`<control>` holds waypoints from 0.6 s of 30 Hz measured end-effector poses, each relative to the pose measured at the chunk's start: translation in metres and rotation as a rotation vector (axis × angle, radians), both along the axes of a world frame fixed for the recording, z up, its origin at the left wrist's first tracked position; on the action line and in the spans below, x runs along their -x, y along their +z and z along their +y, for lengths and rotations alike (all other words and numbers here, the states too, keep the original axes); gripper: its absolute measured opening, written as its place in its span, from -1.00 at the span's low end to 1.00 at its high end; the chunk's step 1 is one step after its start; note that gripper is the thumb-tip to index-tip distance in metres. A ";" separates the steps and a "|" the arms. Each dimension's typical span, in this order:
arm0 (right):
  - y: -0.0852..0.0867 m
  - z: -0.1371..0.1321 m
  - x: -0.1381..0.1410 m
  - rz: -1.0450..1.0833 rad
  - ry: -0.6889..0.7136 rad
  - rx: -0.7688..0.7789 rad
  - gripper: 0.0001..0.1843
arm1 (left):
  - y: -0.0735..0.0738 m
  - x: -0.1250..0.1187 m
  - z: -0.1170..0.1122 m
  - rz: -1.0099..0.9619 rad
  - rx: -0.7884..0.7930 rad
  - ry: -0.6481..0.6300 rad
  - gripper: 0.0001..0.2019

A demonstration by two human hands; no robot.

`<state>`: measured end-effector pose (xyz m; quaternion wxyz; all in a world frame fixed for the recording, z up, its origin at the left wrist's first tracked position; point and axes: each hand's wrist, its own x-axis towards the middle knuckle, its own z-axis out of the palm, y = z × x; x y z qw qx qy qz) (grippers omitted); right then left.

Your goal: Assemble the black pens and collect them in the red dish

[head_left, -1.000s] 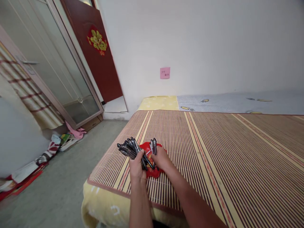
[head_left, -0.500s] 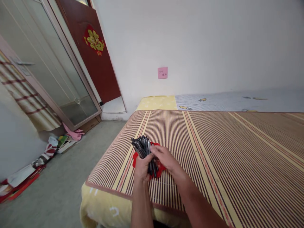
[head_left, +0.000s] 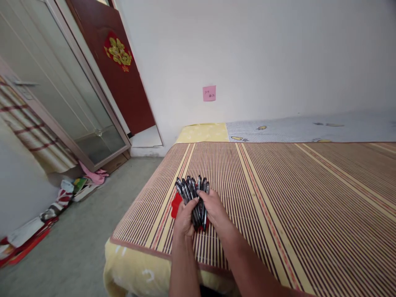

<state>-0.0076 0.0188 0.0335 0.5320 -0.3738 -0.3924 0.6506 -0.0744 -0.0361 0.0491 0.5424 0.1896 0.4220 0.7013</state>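
Observation:
Both my hands hold one bundle of several black pens (head_left: 191, 189) above the near left corner of the bed. My left hand (head_left: 184, 220) grips the bundle from the left, fingers wrapped round the lower ends. On the right side of the same bundle my right hand (head_left: 214, 208) is closed. The pens point away from me, fanned slightly. Under them a red plastic item (head_left: 176, 205) lies on the striped bamboo mat (head_left: 278, 194); only its left edge shows.
The mat covers a bed with a yellow sheet (head_left: 130, 264) at its near edge. A pink note (head_left: 209, 93) sticks to the white wall. At left are a dark red door (head_left: 120, 70), a glass door and clutter (head_left: 74, 187) on the grey floor.
The pens, earlier splayed to the left in my left hand with a few in my right, are now gathered into one bundle held by both hands. The bundle covers more of the red item.

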 end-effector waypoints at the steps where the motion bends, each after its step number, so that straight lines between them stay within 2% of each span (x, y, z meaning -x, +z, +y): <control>1: 0.001 0.000 0.000 0.010 -0.002 0.012 -0.74 | -0.001 0.000 0.001 -0.003 0.004 0.012 -0.58; 9: 0.004 -0.002 0.000 0.132 -0.003 0.070 -0.67 | -0.005 0.000 0.006 -0.013 -0.006 0.090 -0.66; 18: 0.000 -0.005 -0.002 0.280 -0.003 0.061 -0.62 | -0.005 0.000 0.006 0.000 -0.046 0.099 -0.62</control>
